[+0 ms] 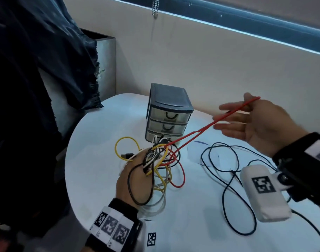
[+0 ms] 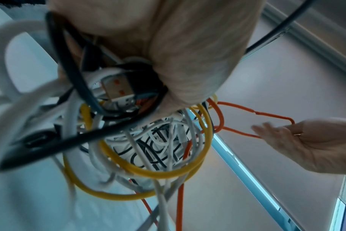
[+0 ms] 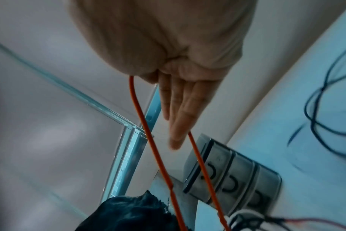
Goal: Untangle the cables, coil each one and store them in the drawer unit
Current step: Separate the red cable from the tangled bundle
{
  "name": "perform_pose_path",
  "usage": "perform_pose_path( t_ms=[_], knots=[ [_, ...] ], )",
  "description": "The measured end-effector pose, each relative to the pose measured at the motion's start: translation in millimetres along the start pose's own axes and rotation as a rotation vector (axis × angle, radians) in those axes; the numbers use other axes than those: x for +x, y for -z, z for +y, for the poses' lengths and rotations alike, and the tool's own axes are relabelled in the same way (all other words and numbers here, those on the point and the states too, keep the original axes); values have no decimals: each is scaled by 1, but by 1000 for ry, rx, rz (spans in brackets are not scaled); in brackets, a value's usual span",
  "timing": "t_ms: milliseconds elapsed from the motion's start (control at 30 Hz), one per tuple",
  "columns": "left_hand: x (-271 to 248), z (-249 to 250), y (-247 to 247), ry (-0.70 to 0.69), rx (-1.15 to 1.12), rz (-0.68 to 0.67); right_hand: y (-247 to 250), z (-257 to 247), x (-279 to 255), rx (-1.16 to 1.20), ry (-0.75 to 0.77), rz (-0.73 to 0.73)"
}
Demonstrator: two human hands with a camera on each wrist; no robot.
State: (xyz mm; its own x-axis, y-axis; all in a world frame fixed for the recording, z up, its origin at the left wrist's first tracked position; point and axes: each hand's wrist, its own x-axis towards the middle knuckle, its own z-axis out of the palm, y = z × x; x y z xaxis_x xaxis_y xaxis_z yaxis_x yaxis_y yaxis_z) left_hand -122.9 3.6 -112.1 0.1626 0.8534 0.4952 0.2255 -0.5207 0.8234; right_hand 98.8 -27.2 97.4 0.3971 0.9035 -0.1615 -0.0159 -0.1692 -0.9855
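**Red cable drawn out of the tangle**

A tangle of cables [image 1: 156,160] is held above the bench [image 1: 93,160] in the left hand [image 1: 135,176], whose fingers are curled round the yellow, white, black and red strands; a USB plug [image 2: 117,89] is seen pressed among them in the left wrist view. A loop of the red cable [image 1: 206,129] is stretched taut from the tangle up to the right hand [image 1: 261,122]. The loop is hooked over the thumb, while the right fingers [image 3: 178,109] are kept straight and slightly apart. The drawer unit [image 1: 169,113] stands just behind the tangle, its drawers closed. A black cable [image 1: 226,171] lies loose on the bench below the right hand.
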Motion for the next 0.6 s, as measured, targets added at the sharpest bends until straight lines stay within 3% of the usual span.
perform_pose_path(
  t_ms=[67,100,167,233,267,300,333,400,433,600],
  knots=[
    [1,-1,-1,-15,-3,-9,-2,5,6,-3,61,-21],
    [1,-3,0,-21,-1,-18,-4,7,7,-129,120,6],
    [4,-8,4,-32,14,-37,1,6,8,-687,338,94],
    [6,-14,8,-17,22,-56,18,2,13,-1386,639,274],
    [6,-14,10,-11,24,-55,27,0,16,-1660,718,345],
    [6,-15,10,-12,24,-50,33,0,18,-1870,699,392],
    [6,-15,11,-14,27,-46,34,1,19,-2031,587,412],
    [6,-14,10,-8,36,-50,31,8,17,-2125,296,308],
    [6,-14,9,-6,37,-54,29,14,15,-2059,236,214],
    [4,-10,5,9,-10,-84,-8,44,-3,-1657,157,-273]
  ],
)
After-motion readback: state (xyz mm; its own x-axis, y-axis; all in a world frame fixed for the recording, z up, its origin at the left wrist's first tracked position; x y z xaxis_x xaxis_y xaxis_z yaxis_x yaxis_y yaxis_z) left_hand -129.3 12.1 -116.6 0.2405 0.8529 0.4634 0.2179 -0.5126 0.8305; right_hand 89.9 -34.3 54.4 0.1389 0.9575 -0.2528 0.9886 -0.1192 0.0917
